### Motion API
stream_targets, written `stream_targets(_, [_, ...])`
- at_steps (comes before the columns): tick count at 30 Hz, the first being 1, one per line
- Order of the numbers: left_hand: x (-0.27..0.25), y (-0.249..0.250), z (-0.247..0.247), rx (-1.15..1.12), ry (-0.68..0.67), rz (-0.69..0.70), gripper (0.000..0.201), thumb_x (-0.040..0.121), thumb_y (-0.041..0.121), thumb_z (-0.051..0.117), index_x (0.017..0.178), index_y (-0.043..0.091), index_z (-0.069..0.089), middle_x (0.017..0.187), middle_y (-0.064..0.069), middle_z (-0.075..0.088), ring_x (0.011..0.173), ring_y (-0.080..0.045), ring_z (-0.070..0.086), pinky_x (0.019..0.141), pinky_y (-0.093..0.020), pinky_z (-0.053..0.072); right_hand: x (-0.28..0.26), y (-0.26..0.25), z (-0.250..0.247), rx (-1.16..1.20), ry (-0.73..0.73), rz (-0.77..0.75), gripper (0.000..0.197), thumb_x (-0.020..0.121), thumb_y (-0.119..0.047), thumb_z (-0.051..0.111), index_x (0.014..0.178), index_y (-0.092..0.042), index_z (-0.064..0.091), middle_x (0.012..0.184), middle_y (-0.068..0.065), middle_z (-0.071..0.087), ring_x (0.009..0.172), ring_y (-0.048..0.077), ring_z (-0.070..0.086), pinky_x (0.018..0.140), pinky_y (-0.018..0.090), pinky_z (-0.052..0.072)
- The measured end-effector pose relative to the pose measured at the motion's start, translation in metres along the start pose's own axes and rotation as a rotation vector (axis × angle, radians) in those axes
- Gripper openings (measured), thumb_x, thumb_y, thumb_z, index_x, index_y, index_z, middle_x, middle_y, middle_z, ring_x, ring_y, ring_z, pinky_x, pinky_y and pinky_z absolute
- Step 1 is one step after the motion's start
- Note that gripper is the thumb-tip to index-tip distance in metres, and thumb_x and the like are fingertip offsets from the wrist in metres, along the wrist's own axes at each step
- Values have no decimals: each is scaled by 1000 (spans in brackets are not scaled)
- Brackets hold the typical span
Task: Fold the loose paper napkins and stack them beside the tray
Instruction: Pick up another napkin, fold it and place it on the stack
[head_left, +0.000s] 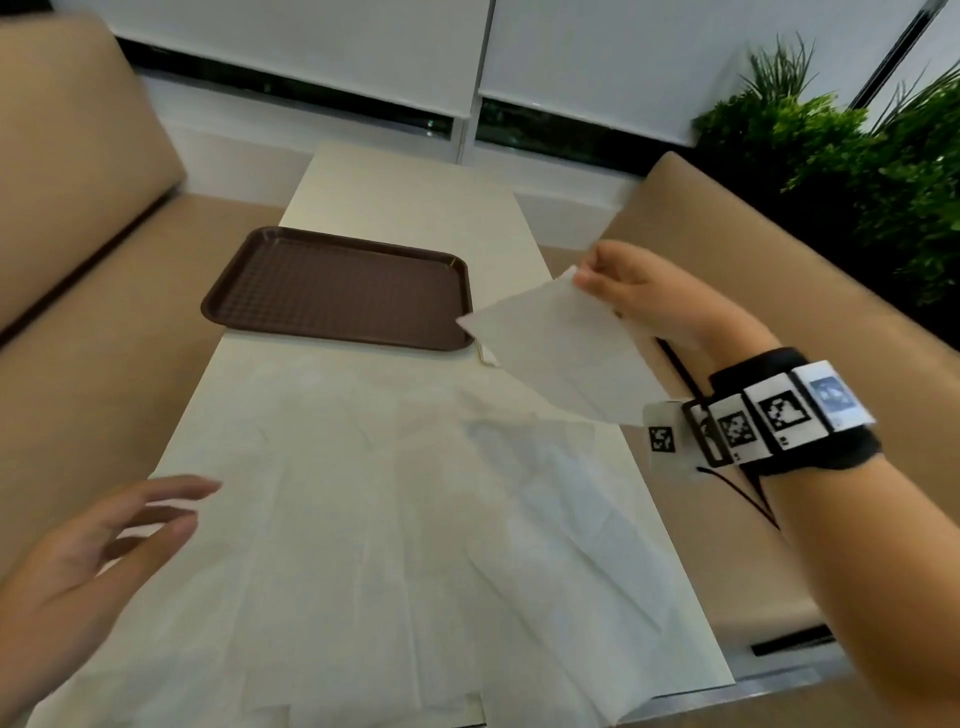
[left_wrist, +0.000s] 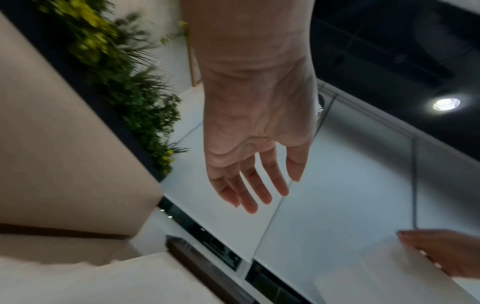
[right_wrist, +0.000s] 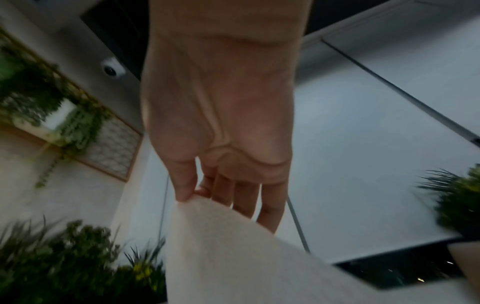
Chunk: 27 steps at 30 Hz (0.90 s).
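One brown tray (head_left: 337, 288) sits toward the far left edge of the tabletop (head_left: 410, 192). The right hand (head_left: 649, 296) pinches one napkin (head_left: 556, 353) by a corner, lifted over the right edge just beside the tray. The left hand (head_left: 98, 551) hovers at the near left edge, fingers spread and relaxed, holding nothing. Loose napkins (head_left: 389, 545) overlap across the near half; their count is hard to make out, and they run past the near edge of view.

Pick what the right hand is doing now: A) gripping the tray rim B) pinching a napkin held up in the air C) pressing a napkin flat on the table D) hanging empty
B: the right hand pinches a corner of the napkin, which hangs lifted above the table beside the tray.
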<state>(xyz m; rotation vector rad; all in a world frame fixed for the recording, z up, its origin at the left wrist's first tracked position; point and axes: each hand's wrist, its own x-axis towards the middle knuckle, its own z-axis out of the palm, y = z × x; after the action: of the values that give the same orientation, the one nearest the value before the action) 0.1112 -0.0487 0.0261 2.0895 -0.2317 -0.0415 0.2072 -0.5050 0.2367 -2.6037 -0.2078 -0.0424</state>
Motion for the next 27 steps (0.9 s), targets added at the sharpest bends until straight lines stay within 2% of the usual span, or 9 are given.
stream_targets(2, [17,70,13,-145,2,26,38,80,60,62,114,42,62,120,16,62,110,0,58,91,-27,50,-7,-18,-19,97,6,-21,22,96,-41,47,96,-19,52,89,9,66,72,24,58,71,40,48])
stream_targets(4, [41,112,26,-252,-45,155,49,68,69,65,112,49,59,122,18,60,111,3,56,89,-18,49,-14,-36,-33,246,42,-57,19,98,-38,44,90,-22,50,78,1,67,67,22,62,64,37,51])
stream_targets(7, [80,155,53,-428,-69,189,76,54,67,74,121,65,39,131,21,48,123,6,47,100,-26,41,-16,-57,-45,462,101,-79,21,102,-28,38,85,-23,48,71,-11,58,59,4,58,54,19,47])
stream_targets(12, [116,215,98,-659,-144,197,110,42,75,75,136,57,20,153,3,27,137,-9,32,107,-32,33,-14,-68,-36,759,144,-70,21,103,-22,36,88,-17,50,78,-4,56,63,7,59,58,23,51])
stream_targets(14, [122,224,113,-768,-204,128,129,39,77,75,146,45,12,153,5,28,136,-10,35,104,-30,37,-13,-67,-25,825,150,-55,22,103,-21,36,88,-16,50,76,-3,57,62,7,59,58,23,51])
stream_targets(16, [123,226,122,-750,-194,126,127,42,77,75,148,41,14,153,8,28,136,-9,36,110,-38,35,-11,-64,-15,913,156,-24,24,103,-21,35,88,-16,52,74,-4,60,64,8,60,61,24,52])
stream_targets(21, [119,212,124,-162,-25,333,81,60,59,78,120,70,24,152,28,-1,144,-2,-8,117,-58,4,-12,-51,-4,938,218,114,22,103,-22,38,102,-12,58,93,6,65,79,16,67,69,30,56])
stream_targets(24, [123,206,121,-177,-31,416,97,48,59,84,120,65,20,145,33,-3,140,2,1,116,-51,11,-15,-45,-3,880,244,175,21,101,-23,44,99,-15,64,100,5,68,93,20,64,90,36,51])
stream_targets(27, [126,200,122,-613,-175,208,129,26,63,87,128,59,7,146,20,18,137,-8,23,107,-36,31,-18,-43,-3,864,227,209,20,99,-27,48,98,-19,67,103,4,71,97,21,67,96,37,50])
